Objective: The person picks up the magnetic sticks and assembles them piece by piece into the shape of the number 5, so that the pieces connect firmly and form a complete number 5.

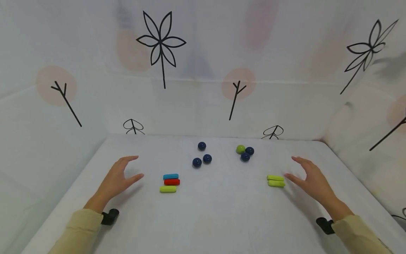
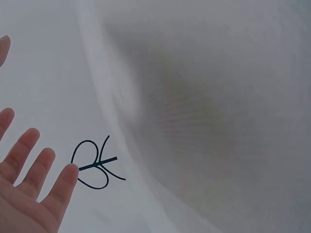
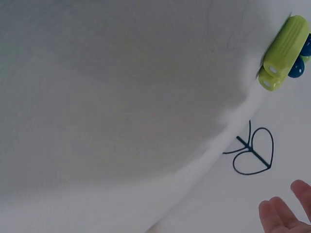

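Observation:
My left hand (image 1: pixel 115 180) is held over the left side of the white table, fingers and thumb spread apart, holding nothing. Nearest to it lie three short rounded sticks: a blue stick (image 1: pixel 171 176), a red stick (image 1: pixel 172 182) and a yellow-green stick (image 1: pixel 168 189). On the other side, my right hand (image 1: pixel 312 181) is likewise spread, with nothing in its grasp. Just left of its thumb lie two yellow-green sticks (image 1: pixel 276 183) side by side. The right wrist view shows these sticks (image 3: pixel 286 46) end-on, with the fingertips (image 3: pixel 272 213) apart from them.
Three dark blue balls (image 1: pixel 197 162) sit loosely grouped at the table's back middle. Right of them, a green ball (image 1: pixel 240 149) clusters with two more dark blue balls (image 1: pixel 245 157). White cloth (image 1: pixel 196 109) with plant drawings hangs behind and beside the table (image 1: pixel 219 218).

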The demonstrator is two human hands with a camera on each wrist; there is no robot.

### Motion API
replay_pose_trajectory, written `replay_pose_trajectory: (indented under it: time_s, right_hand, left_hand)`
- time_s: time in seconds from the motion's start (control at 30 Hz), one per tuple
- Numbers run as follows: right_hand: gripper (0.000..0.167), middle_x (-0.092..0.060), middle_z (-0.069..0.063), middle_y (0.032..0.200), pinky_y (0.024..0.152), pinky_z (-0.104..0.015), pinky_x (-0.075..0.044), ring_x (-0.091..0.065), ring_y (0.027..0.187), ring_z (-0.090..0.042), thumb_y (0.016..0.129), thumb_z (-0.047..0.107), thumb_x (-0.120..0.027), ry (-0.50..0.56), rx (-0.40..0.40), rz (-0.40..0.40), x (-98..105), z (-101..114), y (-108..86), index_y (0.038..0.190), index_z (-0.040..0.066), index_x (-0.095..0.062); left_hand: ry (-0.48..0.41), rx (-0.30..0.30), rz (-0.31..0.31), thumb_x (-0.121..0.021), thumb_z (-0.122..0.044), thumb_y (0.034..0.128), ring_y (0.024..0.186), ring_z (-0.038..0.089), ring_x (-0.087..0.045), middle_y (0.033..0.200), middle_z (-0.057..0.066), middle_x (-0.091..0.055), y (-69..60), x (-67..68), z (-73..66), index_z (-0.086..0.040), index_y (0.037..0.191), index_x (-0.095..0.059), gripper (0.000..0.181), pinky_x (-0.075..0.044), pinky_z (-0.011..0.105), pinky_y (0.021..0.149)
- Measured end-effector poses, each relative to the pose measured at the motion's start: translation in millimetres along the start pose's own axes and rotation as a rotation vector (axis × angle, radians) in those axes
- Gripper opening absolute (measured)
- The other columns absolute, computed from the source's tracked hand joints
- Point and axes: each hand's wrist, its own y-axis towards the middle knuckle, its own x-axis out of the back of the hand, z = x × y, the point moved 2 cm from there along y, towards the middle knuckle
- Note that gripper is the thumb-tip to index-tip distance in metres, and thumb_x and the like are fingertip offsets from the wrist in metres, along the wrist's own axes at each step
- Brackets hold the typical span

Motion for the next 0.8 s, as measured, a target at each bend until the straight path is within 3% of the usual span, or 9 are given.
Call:
replay_pose_trajectory:
  time_s: [0.4, 0.8]
  right_hand:
    - [0.066, -0.045, -0.035, 0.135, 0.097, -0.070, -0.036, -0.039, 0.126, -0.054, 0.085, 0.016, -0.080, 0.029, -0.001, -0.007, -12.4, 12.2, 8.0, 0.136, -0.009, -0.048]
    - [0.062, -0.044, -0.034, 0.138, 0.100, -0.069, -0.034, -0.037, 0.129, -0.053, 0.087, 0.013, -0.076, 0.044, -0.062, 0.037, -21.0, 27.2, 17.4, 0.138, -0.007, -0.047]
  left_hand:
    - [-0.059, -0.018, 0.011, -0.077, -0.022, 0.0892, 0.130, 0.045, -0.043, 0.141, 0.025, -0.047, 5.4, -9.0, -9.9, 0.000, 0.139, -0.050, 0.061, -0.039, 0.062, 0.103]
    - [-0.119, -0.014, 0.028, -0.075, -0.018, 0.0908, 0.128, 0.044, -0.046, 0.140, 0.025, -0.049, 10.8, -17.4, -20.1, 0.000, 0.135, -0.054, 0.052, -0.042, 0.058, 0.103]
